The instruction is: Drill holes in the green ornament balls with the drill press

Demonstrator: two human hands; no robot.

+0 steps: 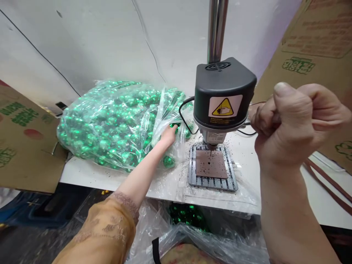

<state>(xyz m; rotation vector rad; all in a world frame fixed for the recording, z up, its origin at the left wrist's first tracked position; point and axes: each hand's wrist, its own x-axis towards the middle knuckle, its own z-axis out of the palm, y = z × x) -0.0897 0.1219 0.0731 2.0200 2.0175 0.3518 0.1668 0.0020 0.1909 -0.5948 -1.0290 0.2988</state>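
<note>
My left hand point(168, 135) reaches into the mouth of a large clear plastic bag point(110, 121) packed with shiny green faceted balls. Its fingers are curled at a green ball point(174, 125), which is partly hidden by hand and plastic. A single green ball point(168, 161) shows below my wrist. On the right, my right hand point(286, 121) is closed in a fist around the lever of a small black drill press point(224, 84); most of the lever is hidden. Under the chuck, a brown square plate point(210, 167) with a dark hole lies on the slotted metal base point(194, 179).
Dark shavings are scattered on the base and the white table point(247, 190). Cardboard boxes stand at the left point(24, 139) and right point(310, 47). A black cable point(181, 110) loops beside the drill. Below the table edge, clear plastic holds more green shiny pieces point(188, 214).
</note>
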